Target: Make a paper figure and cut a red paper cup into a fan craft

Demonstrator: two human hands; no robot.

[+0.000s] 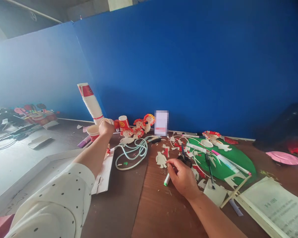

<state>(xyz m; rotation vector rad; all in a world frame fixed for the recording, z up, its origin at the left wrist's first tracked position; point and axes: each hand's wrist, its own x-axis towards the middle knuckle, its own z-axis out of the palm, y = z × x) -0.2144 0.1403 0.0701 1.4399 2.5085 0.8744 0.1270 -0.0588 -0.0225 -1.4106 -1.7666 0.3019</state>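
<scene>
My left hand [105, 128] reaches far across the desk and closes over the rim of a white paper cup [108, 121], beside a tall leaning stack of paper cups [91, 103]. My right hand [182, 177] rests on the brown desk and grips a white marker with a green cap [167, 179]. Paper cutouts [161, 159] and black scissors [183, 155] lie just beyond it.
Red and white paper-cup dolls [138, 127] stand at the blue partition [188, 66]. A pale coiled cable [134, 152], a green sheet [228, 162] with pens, an open book [275, 205], a pink plate [283, 157] and a white board [103, 175] cover the desk.
</scene>
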